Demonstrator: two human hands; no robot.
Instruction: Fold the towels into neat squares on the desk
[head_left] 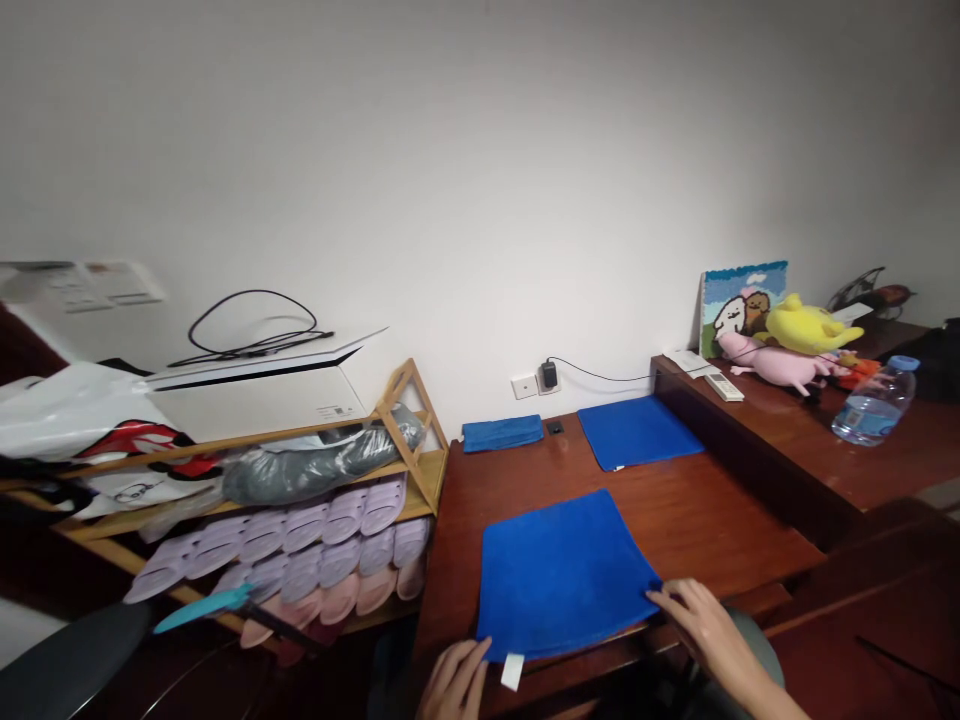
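Observation:
A blue cloth (pixel 562 575) lies spread out flat near the front edge of the brown wooden desk (pixel 720 500). My left hand (pixel 456 680) pinches its near left corner, beside a white tag (pixel 512 671) that hangs from the near edge. At the near right corner, my right hand (pixel 697 620) grips the cloth between thumb and fingers. Farther back on the right lies a second blue cloth (pixel 637 432), flat. Against the wall at the back left sits a folded blue cloth (pixel 502 434).
Left of the desk stands a wooden rack (pixel 429 480) with rows of slippers (pixel 322 530) and a white printer-like box (pixel 262 400) on top. A raised surface on the right holds plush toys (pixel 780 365), a remote (pixel 724 387) and a water bottle (pixel 874 405). A black plug (pixel 550 374) sits in the wall socket.

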